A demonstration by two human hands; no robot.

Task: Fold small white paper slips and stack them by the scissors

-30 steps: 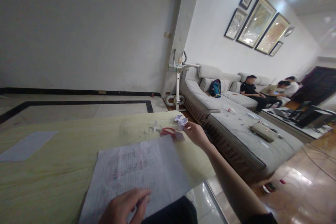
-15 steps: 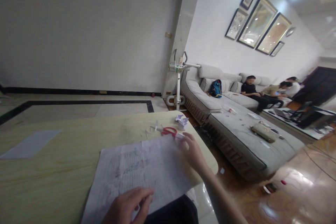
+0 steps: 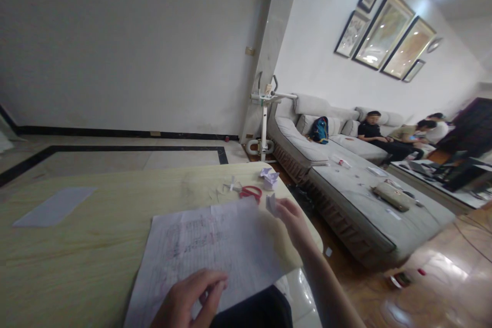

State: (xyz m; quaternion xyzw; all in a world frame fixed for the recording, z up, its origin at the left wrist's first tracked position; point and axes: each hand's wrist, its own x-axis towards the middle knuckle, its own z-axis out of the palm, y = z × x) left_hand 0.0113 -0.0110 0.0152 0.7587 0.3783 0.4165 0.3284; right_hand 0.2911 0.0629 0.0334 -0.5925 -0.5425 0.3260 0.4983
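A large sheet of paper with printed lines and dark writing (image 3: 230, 246) lies at the near edge of the table. Over its lower part is my left hand (image 3: 192, 297), thumb and fingers curled close together; what they hold, if anything, is hidden. My right hand (image 3: 294, 223), at the table's right side, pinches a small folded piece of white paper (image 3: 271, 205). Just left of that piece, beyond the sheet, lie scissors with red handles (image 3: 250, 193). Thin paper scraps (image 3: 215, 193) are scattered by their blades. Folded pale paper shapes (image 3: 270, 180) sit near the far right corner.
Another white sheet (image 3: 56, 207) lies on the left of the yellowish table (image 3: 96, 256). Right of the table stands a long grey sofa (image 3: 357, 205) with a bag (image 3: 391, 196) on it. Several people sit farther back. A jar (image 3: 400, 280) lies on the floor.
My right hand has drawn the small folded paper slightly right, away from the scissors, and it now stands more upright. The view has shifted a little; my left hand stays over the sheet.
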